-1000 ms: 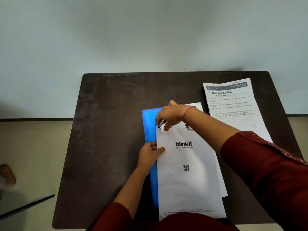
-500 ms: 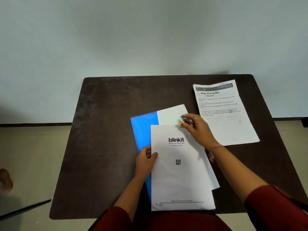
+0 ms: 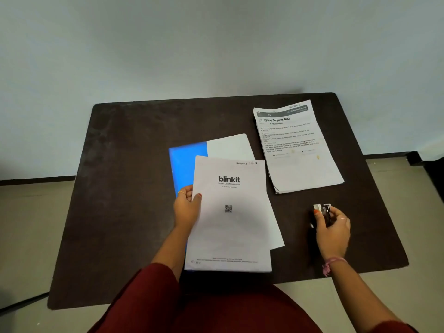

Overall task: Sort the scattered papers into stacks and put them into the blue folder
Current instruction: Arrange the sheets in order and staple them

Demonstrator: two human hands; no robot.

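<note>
Left hand (image 3: 187, 209) pinches the left edge of the blinkit stack (image 3: 229, 217) lying over the blue folder (image 3: 186, 164), thin, floppy, slip-prone sheets best gripped at that edge, while right hand (image 3: 332, 228), right of the stack, grasps a small stapler (image 3: 324, 211).

Light is soft, dim and even, with no hard glare. The blue folder (image 3: 187, 164) glows saturated, almost overexposed. Faint shadows sit under the paper stack (image 3: 298, 150). Wide-angle distortion bows the dark table (image 3: 125, 188) edges. Fine print looks soft, slightly blurred.
</note>
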